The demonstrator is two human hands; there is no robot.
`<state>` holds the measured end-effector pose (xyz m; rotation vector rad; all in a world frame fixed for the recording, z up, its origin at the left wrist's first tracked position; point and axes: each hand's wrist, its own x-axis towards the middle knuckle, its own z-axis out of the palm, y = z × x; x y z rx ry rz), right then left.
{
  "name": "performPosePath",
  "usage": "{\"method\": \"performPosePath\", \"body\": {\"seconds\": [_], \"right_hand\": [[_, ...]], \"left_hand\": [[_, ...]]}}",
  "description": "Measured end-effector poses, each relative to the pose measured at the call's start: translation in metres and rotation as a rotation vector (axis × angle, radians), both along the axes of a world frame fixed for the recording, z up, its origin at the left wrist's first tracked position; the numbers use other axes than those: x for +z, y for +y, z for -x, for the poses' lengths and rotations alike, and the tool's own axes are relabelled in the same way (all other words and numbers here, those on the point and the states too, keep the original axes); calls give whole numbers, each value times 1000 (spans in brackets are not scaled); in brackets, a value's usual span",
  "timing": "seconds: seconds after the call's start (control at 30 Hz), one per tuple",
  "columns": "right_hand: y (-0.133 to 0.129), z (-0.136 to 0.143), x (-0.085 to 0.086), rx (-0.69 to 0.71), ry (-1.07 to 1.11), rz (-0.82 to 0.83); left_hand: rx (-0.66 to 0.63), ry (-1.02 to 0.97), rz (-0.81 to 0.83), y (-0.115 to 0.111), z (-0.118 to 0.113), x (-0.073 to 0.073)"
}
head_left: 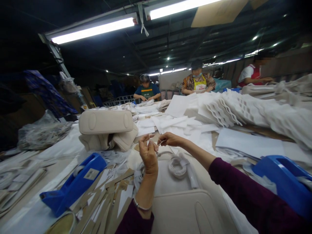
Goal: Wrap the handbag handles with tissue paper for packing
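Above a cream bag (pixel 180 208) on the table, both hands are raised close together. My left hand (pixel 148 151) has its fingers curled, closed on a thin pale string. My right hand (pixel 168 139) pinches the same thin string (pixel 161 142), which shows between the two hands. Below the hands, a wrapped coil (pixel 177 166), whitish in colour, rests on the bag. Part of the bag is covered by my left forearm.
Blue tape dispensers (pixel 80 182) (pixel 282 178) stand left and right. More cream bags (pixel 106 122) are stacked behind on the left. White foam sheets (pixel 219 107) fill the back right. Cardboard strips (pixel 102 201) lie front left. Several people sit across the table.
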<state>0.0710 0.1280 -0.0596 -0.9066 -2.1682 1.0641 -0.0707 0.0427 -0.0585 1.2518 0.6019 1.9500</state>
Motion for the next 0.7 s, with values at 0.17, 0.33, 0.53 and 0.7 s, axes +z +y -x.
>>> {"method": "performPosePath", "body": {"seconds": [0.17, 0.33, 0.53, 0.7], "right_hand": [[-6, -8, -1, 99, 48, 147], [-22, -3, 21, 310, 201, 372], [-18, 0, 21, 232, 317, 503], [-18, -12, 8, 24, 433, 622]], "left_hand": [[42, 86, 15, -2, -1, 1], [-22, 85, 78, 1, 1, -3], [-38, -25, 116, 9, 4, -8], [-19, -74, 196, 22, 4, -22]]}}
